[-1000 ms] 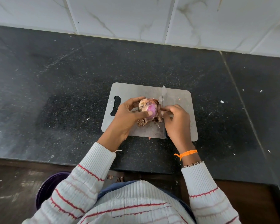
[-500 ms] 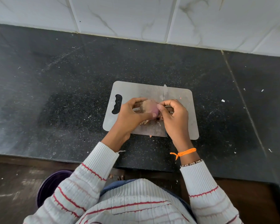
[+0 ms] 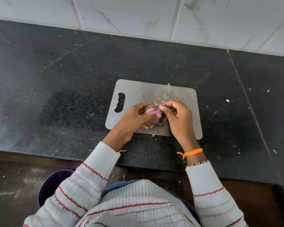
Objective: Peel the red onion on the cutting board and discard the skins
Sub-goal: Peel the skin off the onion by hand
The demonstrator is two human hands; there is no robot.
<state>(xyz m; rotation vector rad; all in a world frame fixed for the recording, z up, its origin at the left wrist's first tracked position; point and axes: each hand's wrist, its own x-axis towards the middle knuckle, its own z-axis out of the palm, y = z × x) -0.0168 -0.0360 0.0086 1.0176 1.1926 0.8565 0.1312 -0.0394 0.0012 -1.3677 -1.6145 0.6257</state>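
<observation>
**Red onion held over the cutting board, skin half off**

The worktop [image 3: 72, 89] is black speckled stone, dusted with pale crumbs; white marbled wall tiles [image 3: 154, 17] run along its back edge; a seam crosses the stone on the right. Below the front edge, at lower left, a dark purple bin [image 3: 51, 184] stands on a brown floor [image 3: 11, 185], partly hidden by a striped sleeve. On the worktop lies a grey cutting board [image 3: 134, 90], its handle slot to the left; a knife blade [image 3: 168, 92] lies on it, mostly hidden behind the hands. The left hand [image 3: 134, 118] grips the red onion [image 3: 152, 114] just above the board, thumb across its bared purple flesh; loose skins [image 3: 148, 125] hang beneath; the right hand [image 3: 179, 118], touching the onion, pinches a flap of dry skin at its top; an orange thread [image 3: 191, 152] circles that wrist.
</observation>
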